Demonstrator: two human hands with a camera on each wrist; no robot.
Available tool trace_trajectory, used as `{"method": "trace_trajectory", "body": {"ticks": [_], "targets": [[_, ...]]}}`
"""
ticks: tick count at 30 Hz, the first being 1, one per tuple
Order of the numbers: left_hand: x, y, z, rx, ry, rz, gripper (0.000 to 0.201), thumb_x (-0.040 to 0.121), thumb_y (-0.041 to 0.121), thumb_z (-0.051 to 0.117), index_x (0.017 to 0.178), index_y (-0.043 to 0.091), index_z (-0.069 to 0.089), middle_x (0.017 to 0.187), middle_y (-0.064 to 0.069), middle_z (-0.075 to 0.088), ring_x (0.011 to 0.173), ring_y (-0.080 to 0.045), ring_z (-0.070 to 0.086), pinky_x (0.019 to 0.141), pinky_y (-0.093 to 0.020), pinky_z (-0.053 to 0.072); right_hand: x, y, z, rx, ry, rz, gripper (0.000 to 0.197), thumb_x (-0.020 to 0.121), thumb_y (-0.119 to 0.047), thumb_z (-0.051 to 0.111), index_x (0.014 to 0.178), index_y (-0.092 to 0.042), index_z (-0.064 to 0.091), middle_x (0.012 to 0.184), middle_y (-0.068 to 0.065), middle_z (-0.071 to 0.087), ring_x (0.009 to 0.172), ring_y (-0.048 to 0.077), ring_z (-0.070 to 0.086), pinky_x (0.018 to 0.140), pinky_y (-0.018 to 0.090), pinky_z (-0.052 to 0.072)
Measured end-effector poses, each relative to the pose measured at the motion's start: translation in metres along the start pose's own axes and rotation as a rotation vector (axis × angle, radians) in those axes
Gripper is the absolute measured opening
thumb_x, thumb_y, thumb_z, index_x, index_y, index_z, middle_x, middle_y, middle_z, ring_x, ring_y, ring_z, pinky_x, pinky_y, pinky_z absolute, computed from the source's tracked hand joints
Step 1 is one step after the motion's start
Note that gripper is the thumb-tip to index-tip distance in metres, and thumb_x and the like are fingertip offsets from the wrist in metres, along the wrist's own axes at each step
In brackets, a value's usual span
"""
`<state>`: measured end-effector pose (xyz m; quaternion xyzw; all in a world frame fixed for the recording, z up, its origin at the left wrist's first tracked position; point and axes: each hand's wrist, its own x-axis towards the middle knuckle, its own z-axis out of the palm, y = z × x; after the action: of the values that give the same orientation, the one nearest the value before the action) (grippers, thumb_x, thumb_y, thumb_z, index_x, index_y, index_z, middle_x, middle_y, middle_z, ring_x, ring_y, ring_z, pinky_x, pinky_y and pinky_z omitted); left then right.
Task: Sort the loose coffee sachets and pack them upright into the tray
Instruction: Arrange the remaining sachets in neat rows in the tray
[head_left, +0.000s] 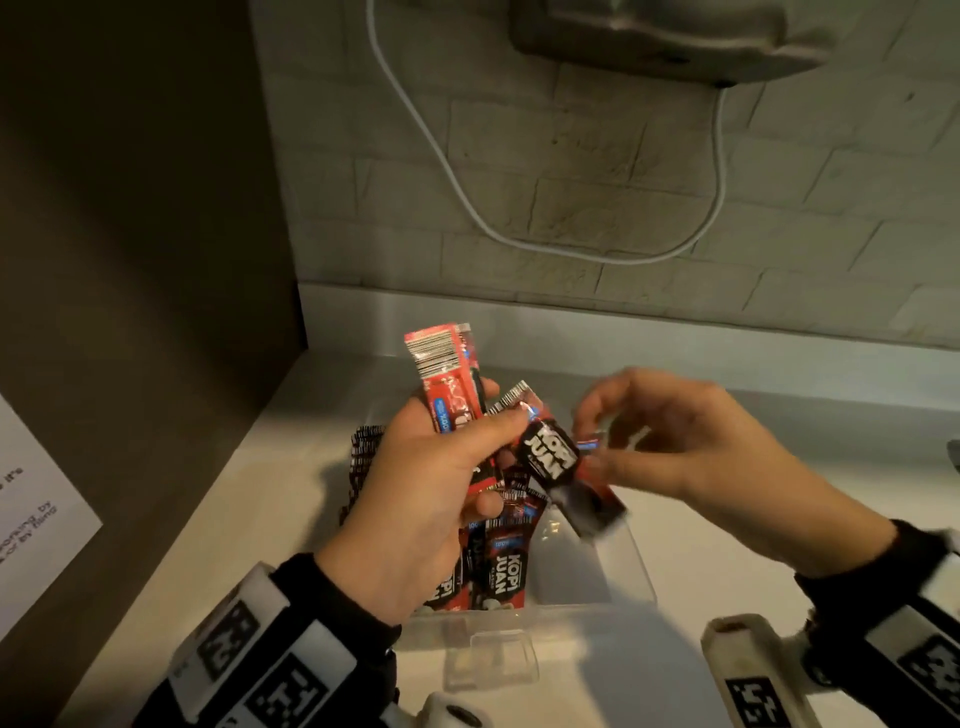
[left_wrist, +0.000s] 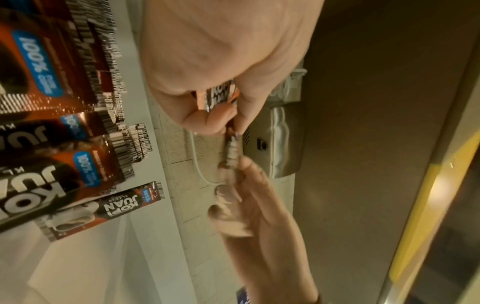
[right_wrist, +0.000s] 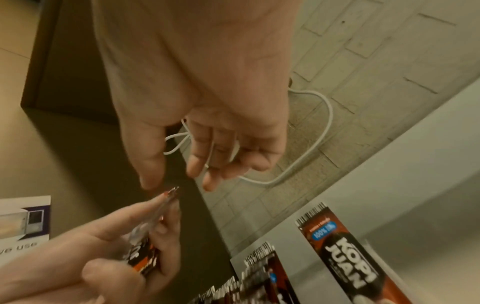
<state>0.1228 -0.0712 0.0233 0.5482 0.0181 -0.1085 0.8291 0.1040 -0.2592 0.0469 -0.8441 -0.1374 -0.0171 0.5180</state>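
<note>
- Sachets (head_left: 447, 384), red and black and printed "KOPI JUAN", stand up in a small bundle from the left hand (head_left: 415, 499), whose fingers and thumb are curled tightly round them above the tray.
- One more sachet (head_left: 566, 473) slants down to the right from that bundle, with its upper end under the left thumb; the head view shows it blurred.
- The right hand (head_left: 680, 447) is at this slanted sachet, thumb and fingers bent towards it; whether they pinch it or only touch it cannot be told from the head view, and in the right wrist view the fingers (right_wrist: 207, 160) hang loosely apart with nothing between them.
- The clear plastic tray (head_left: 636, 566) sits on the desk (head_left: 727, 613) directly below both hands, with a small tab on its near wall.
- Packed sachets (head_left: 506, 566) fill the left part of the tray, upright or leaning, labels facing the camera; the right part of the tray shows bare plastic.
- In the left wrist view one sachet (left_wrist: 103, 209) lies apart from the packed row.
- A white cable (head_left: 519, 244) loops down the brick-pattern wall behind the desk from a grey device (head_left: 675, 36) mounted above.
- A dark panel (head_left: 130, 208) closes the left side, with a printed sheet (head_left: 31, 514) on it.
</note>
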Motion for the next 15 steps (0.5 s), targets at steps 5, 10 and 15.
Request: {"method": "trace_trajectory", "body": {"ticks": [5,10,15], "targets": [[-0.004,-0.007,0.012,0.162,-0.092,0.010,0.017,0.084,0.010,0.070,0.098,0.016,0.062,0.066,0.002,0.059,0.051,-0.003,0.054,0.037,-0.018,0.035,0.020,-0.010,0.004,-0.121,-0.063,0.060,0.047,0.073,0.006,0.075,0.108,-0.022,0.063,0.075,0.005,0.065,0.055,0.013,0.054,0.051,0.019,0.045],[-0.001,0.001,0.003,-0.033,-0.032,-0.123,0.015,0.094,0.021,0.054,0.103,0.012,0.063,0.071,-0.003,0.061,0.056,-0.013,0.055,0.039,-0.020,0.034,0.030,0.009,-0.008,-0.234,0.043,0.127,0.012,0.083,0.002,0.067,0.084,-0.009,0.069,0.063,0.004,0.069,0.055,0.019,0.064,0.046,0.029,0.044],[0.001,0.004,-0.009,-0.109,-0.013,-0.116,0.023,0.098,0.012,0.043,0.108,0.009,0.064,0.075,-0.007,0.064,0.058,-0.016,0.061,0.039,-0.023,0.044,0.030,0.046,-0.016,-0.292,0.107,0.226,0.010,0.085,-0.002,0.066,0.077,-0.006,0.070,0.066,0.005,0.072,0.060,0.014,0.069,0.047,0.026,0.047]]}}
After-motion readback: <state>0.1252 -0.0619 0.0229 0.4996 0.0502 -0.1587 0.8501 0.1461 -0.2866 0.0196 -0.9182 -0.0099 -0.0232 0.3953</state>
